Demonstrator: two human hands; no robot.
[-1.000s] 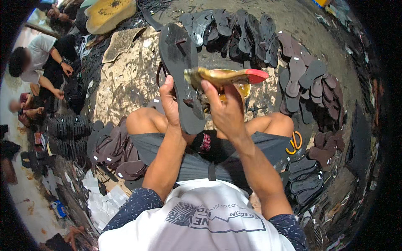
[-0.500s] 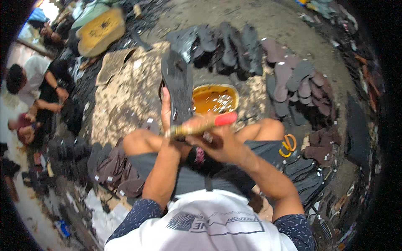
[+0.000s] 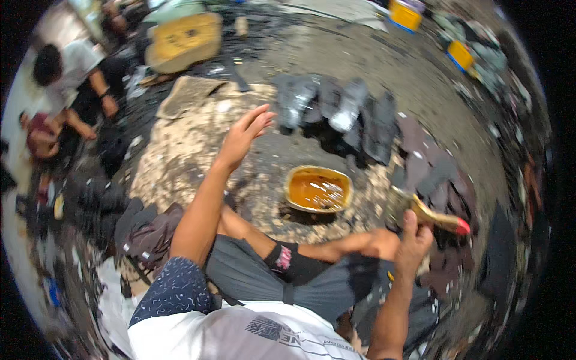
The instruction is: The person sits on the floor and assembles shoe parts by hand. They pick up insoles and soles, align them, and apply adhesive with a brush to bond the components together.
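Observation:
My left hand (image 3: pixel 247 137) reaches out over the near-left end of the row of dark sandal soles (image 3: pixel 348 111), fingers stretched out and holding nothing. On the right, my right hand (image 3: pixel 413 243) grips a paintbrush (image 3: pixel 438 219) with a red-tipped handle. Its bristle end points left, near the brown soles (image 3: pixel 423 156), and is blurred. Between my hands, in front of my crossed legs, stands a yellowish tub (image 3: pixel 318 210) holding amber, glossy liquid (image 3: pixel 315 189), apart from both hands.
A stained, pale mat (image 3: pixel 174 147) lies under the work area. More brown soles (image 3: pixel 150 237) are heaped beside my left knee. At the far left, another person (image 3: pixel 78 72) sits bent forward, near a yellow basin-like object (image 3: pixel 185 39). Yellow containers (image 3: pixel 405 17) stand at the far right.
My left hand has let go of the black sandal sole and moved forward. My right hand, still holding the brush, has swung from the middle to the right. The view has shifted too.

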